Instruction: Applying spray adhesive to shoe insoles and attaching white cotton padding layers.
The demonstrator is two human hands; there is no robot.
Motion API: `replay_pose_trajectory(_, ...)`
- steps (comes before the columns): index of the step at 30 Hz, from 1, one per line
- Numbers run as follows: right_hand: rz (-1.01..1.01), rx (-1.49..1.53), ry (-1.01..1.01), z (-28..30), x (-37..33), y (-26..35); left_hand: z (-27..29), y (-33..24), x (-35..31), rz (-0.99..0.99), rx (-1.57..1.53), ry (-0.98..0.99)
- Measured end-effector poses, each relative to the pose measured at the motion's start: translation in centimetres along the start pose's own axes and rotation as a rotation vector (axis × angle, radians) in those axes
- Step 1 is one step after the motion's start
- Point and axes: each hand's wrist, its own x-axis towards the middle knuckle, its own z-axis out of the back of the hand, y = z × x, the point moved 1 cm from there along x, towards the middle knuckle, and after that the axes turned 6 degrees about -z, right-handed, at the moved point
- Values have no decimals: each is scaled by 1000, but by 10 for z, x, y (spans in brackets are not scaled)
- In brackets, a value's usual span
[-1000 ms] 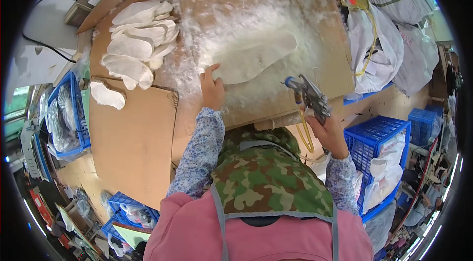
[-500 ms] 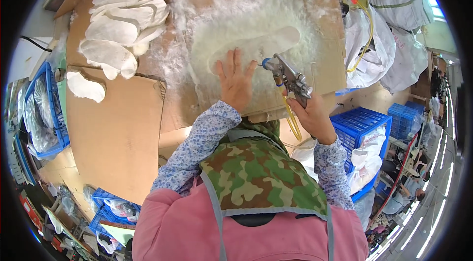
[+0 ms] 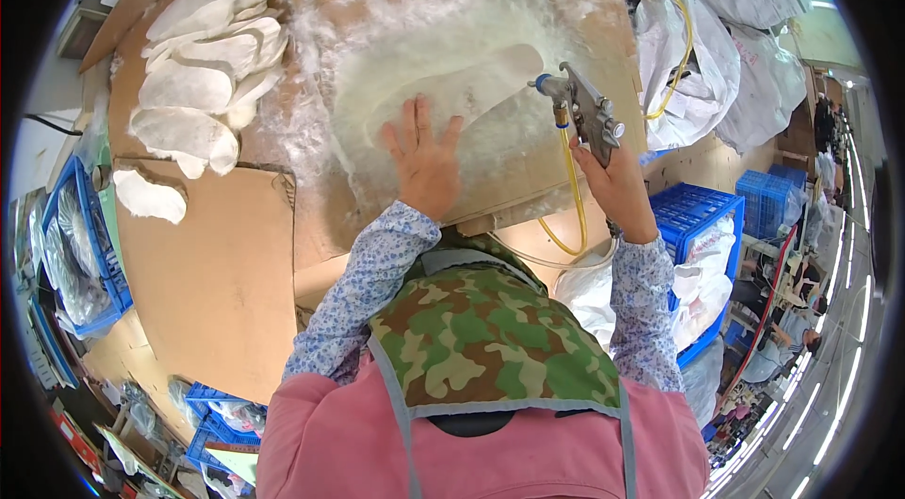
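The left grip is palm down, fingers spread and pointing forward, thumb angled toward the right grip. The left forearm slants in from behind and left of its grip. The right grip is curled closed, well apart, the right forearm almost straight behind it.

this is a workshop: cardboard-covered bench strewn with white fluff, a spray gun on a yellow hose, blue plastic crates, bulging sacks, long strip lights.

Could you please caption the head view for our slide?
Left hand on a pale insole-shaped piece, right hand holding a spray gun.
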Motion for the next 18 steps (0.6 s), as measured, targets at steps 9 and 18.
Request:
replay_pose_trajectory(9, -51, -4, -27, 12, 7, -7, 9, -9, 12, -11, -3, -3)
replay_pose_trajectory(18, -43, 3, -27, 10, 3, -4, -25, -48, 62, -105, -91, -50)
